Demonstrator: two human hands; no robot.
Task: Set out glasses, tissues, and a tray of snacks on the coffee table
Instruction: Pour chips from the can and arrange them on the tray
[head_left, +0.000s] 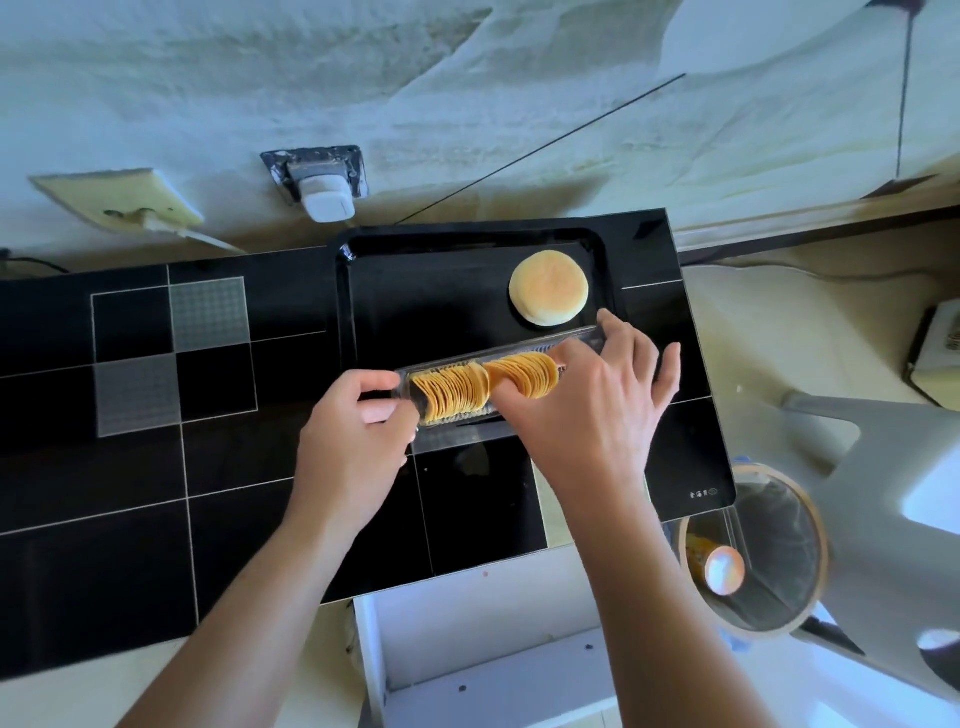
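A black tray (467, 244) lies on the black glass table (130, 467), near the wall. A round pale bun (548, 287) sits at the tray's right side. Over the tray's front edge is a long clear plastic sleeve (566, 345) of stacked yellow crisps (457, 392). My left hand (358, 436) grips the sleeve's left end. My right hand (587, 410) reaches into the stack, its fingers around a bunch of crisps near the sleeve's right half. No glasses or tissues are in view.
A wall socket with a white plug (324, 195) sits behind the tray. Below the table's front edge a white drawer (493, 639) stands open. A bin (758, 551) with a crisp tube inside stands at the right, beside a grey stool (883, 467).
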